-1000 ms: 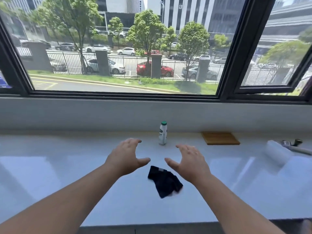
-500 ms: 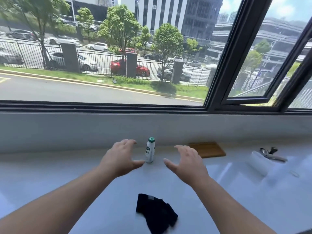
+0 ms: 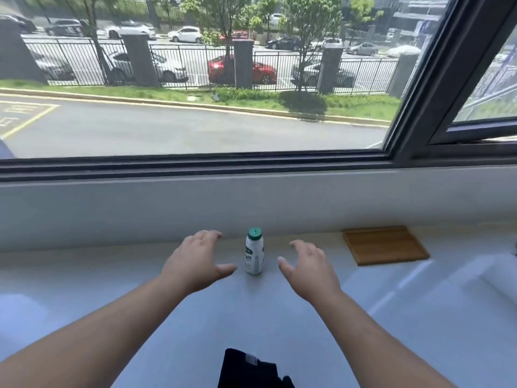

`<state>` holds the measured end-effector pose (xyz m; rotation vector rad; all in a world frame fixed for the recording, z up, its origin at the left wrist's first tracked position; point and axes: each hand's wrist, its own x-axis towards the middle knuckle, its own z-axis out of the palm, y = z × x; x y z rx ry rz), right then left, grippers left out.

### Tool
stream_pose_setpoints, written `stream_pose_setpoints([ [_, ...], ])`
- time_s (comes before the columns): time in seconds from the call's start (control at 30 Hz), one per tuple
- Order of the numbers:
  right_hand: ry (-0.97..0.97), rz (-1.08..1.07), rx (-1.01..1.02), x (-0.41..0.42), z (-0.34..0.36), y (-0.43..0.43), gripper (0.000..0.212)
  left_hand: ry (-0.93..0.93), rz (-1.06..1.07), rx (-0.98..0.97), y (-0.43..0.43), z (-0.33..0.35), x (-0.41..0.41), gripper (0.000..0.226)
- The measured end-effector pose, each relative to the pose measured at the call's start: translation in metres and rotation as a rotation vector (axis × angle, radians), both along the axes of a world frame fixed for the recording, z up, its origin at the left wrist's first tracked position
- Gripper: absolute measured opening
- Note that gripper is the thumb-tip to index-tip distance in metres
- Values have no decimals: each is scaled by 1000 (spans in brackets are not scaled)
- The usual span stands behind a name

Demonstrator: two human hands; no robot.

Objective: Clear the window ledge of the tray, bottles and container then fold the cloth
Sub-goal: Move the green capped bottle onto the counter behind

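A small white bottle [image 3: 254,252] with a green cap stands upright on the white window ledge [image 3: 84,289], close to the back wall. My left hand [image 3: 195,261] hovers just left of it, fingers spread and empty. My right hand [image 3: 309,270] hovers just right of it, also spread and empty. Neither hand touches the bottle. A flat wooden tray [image 3: 384,244] lies to the right against the back wall. A crumpled black cloth [image 3: 249,369] lies at the near edge, cut off by the frame bottom.
A grey wall strip [image 3: 251,205] rises behind the ledge under the dark window frame [image 3: 195,163]. An opened window sash [image 3: 475,130] sits at the upper right. A dark object [image 3: 515,247] peeks in at the right edge.
Both hands have reached forward past the black cloth and now flank the bottle. The view has moved closer to the window, so the cloth slid toward the bottom edge.
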<state>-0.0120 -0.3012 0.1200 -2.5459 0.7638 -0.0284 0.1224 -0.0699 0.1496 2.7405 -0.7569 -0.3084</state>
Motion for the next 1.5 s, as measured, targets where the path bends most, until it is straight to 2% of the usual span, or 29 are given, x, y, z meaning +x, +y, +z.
stream_pose_setpoints([
  [0.13, 69, -27, 248, 46, -62, -26, 56, 84, 85, -8, -48, -46, 28, 93],
  [0.33, 153, -265, 948, 92, -138, -34, 53, 338, 297, -188, -104, -118, 47, 110],
  [0.4, 133, -325, 1127, 100, -151, -32, 53, 363, 342, -259, -117, -133, 49, 105],
  [0.53, 111, -326, 1221, 107, -155, -21, 61, 325, 399, -282, -132, -140, 52, 61],
  [0.67, 100, -309, 1244, 106, -140, -3, 56, 294, 462, -347, -104, -123, 42, 52],
  [0.77, 108, -232, 1311, 109, -118, 37, 45, 236, 515, -393, -50, -94, 28, 51],
  [0.9, 168, -29, 1322, 111, -76, 132, 23, 155, 650, -446, 56, -40, 3, 50],
  [1.03, 241, 245, 1324, 83, -22, 268, 22, 24, 820, -480, 196, 20, -63, 49],
  [1.27, 405, 667, 1270, -61, 65, 498, 39, -159, 1096, -517, 429, 92, -270, 54],
  [1.5, 540, 998, 1204, -238, 96, 685, 42, -286, 1366, -472, 586, 123, -496, 55],
])
